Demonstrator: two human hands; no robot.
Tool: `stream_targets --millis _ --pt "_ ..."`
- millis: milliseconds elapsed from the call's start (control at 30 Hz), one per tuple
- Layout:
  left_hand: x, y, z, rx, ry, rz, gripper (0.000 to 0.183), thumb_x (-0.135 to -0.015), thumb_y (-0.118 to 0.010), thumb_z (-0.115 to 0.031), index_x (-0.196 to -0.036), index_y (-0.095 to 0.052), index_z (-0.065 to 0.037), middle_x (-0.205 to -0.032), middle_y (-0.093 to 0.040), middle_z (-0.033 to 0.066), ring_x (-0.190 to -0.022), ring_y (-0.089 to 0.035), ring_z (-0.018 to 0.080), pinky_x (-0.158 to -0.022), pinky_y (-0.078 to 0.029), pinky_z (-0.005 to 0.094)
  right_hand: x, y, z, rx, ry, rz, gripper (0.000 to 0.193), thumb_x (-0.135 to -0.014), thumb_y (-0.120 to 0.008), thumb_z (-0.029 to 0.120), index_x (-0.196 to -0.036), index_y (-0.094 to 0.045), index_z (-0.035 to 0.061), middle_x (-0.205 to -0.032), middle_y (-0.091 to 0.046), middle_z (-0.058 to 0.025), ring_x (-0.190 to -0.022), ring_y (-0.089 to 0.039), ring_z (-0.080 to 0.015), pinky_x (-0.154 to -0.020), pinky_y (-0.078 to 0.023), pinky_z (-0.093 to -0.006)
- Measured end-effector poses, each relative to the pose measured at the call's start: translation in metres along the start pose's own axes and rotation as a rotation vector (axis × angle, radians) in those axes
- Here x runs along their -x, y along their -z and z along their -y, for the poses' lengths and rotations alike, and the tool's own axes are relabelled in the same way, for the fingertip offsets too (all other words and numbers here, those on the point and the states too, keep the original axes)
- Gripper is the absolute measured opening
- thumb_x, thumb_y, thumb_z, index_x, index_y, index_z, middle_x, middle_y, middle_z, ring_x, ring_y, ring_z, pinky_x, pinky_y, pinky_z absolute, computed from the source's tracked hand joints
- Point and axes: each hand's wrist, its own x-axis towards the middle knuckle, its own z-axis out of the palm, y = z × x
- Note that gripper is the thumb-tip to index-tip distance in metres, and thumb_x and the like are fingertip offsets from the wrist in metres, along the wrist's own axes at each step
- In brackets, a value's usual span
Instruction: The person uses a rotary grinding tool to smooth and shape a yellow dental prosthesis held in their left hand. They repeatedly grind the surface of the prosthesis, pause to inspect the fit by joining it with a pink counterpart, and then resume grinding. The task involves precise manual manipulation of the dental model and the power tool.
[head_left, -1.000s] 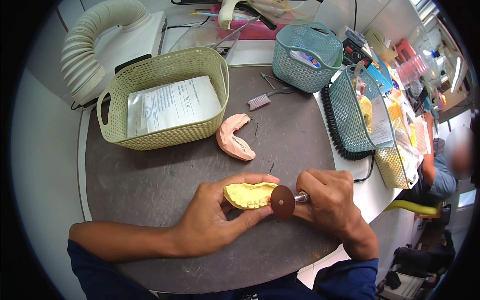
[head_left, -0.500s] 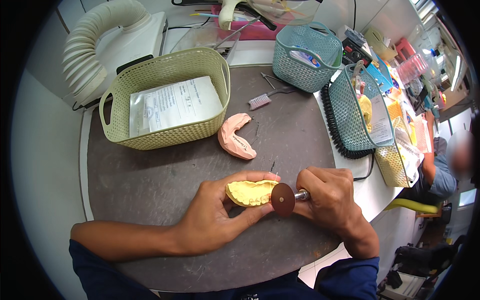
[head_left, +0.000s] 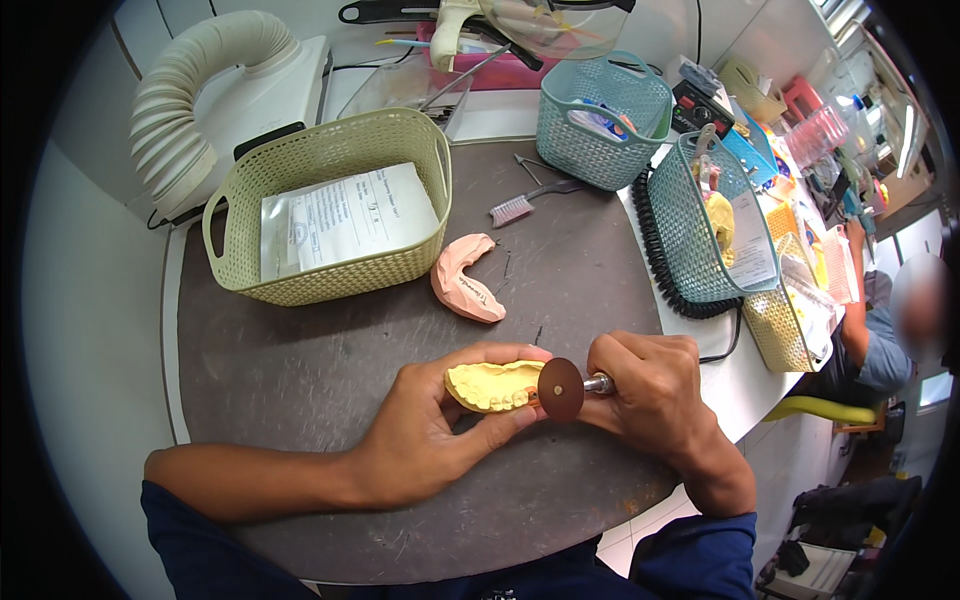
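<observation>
My left hand [head_left: 425, 430] grips a yellow dental cast [head_left: 488, 386] between thumb and fingers, with its row of teeth toward me. In my right hand [head_left: 650, 395] is a rotary handpiece [head_left: 600, 384], its metal nose pointing left. The brown cutting disc [head_left: 561, 390] on its end stands at the right end of the cast and covers that part, so I cannot tell whether the two touch. Beyond my hands, a pink U-shaped dental cast [head_left: 467, 282] with handwriting lies on the grey work surface [head_left: 330, 370].
A pale green basket [head_left: 330, 285] with papers stands at the back left. Nearby lie a small brush [head_left: 513, 210] and a blue basket [head_left: 605, 130]. More baskets [head_left: 710, 235] and a black coiled cord [head_left: 655, 250] line the right side. A co-worker [head_left: 875, 320] sits at far right.
The whole scene has shifted slightly in the picture. Both hands keep their grips, and the disc stays at the right end of the yellow cast.
</observation>
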Motion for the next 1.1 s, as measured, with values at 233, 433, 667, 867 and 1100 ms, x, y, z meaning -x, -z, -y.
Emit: stream_targets --millis 233,433,667,867,1100 --pt "-0.0012 0.0016 0.0021 0.019 0.007 0.027 0.043 -0.094 -0.062 0.0 -0.134 -0.049 0.006 -0.117 -0.068 0.0148 -0.112 -0.064 0.0166 -0.099 -0.05 0.0292 0.0005 0.0002 -0.0009 0.002 0.004 0.008 0.051 -0.073 -0.082 0.045 -0.064 -0.045 0.0109 -0.055 -0.049 -0.0008 -0.046 -0.057 -0.0171 -0.04 -0.041 -0.0307" --pt "0.0013 0.0021 -0.0005 0.0 0.005 0.023 0.042 -0.094 -0.062 -0.001 -0.134 -0.048 0.006 -0.119 -0.067 0.0158 -0.112 -0.064 0.0173 -0.099 -0.05 0.0293 -0.0006 0.0007 0.0009 0.013 0.017 0.024 0.051 -0.073 -0.082 0.045 -0.064 -0.045 0.0109 -0.055 -0.049 -0.0008 -0.046 -0.057 -0.0171 -0.04 -0.041 -0.0308" --pt "0.0009 0.0031 0.0003 -0.005 0.01 0.034 0.042 -0.094 -0.064 -0.003 -0.133 -0.05 0.006 -0.118 -0.067 0.0146 -0.111 -0.064 0.0162 -0.098 -0.05 0.0287 -0.0001 0.0004 0.0014 0.025 0.022 0.026 0.05 -0.073 -0.082 0.044 -0.064 -0.046 0.0109 -0.055 -0.048 -0.0009 -0.045 -0.056 -0.0173 -0.04 -0.041 -0.0315" --pt "0.0024 -0.0002 -0.0026 0.049 0.027 -0.017 0.041 -0.093 -0.067 -0.004 -0.13 -0.054 0.005 -0.118 -0.067 0.0119 -0.11 -0.062 0.0134 -0.097 -0.05 0.0275 -0.0008 0.0041 0.0027 0.025 -0.01 0.033 0.05 -0.073 -0.082 0.044 -0.064 -0.047 0.0106 -0.055 -0.049 -0.0014 -0.046 -0.057 -0.0178 -0.041 -0.042 -0.0316" --pt "0.0025 0.0008 -0.0025 0.009 0.021 -0.002 0.043 -0.093 -0.066 -0.004 -0.133 -0.052 0.003 -0.119 -0.065 0.0105 -0.11 -0.062 0.013 -0.097 -0.05 0.028 -0.001 0.0048 0.0032 0.006 -0.009 0.041 0.05 -0.075 -0.081 0.044 -0.064 -0.046 0.0105 -0.055 -0.05 -0.0021 -0.046 -0.058 -0.0185 -0.041 -0.042 -0.0318"
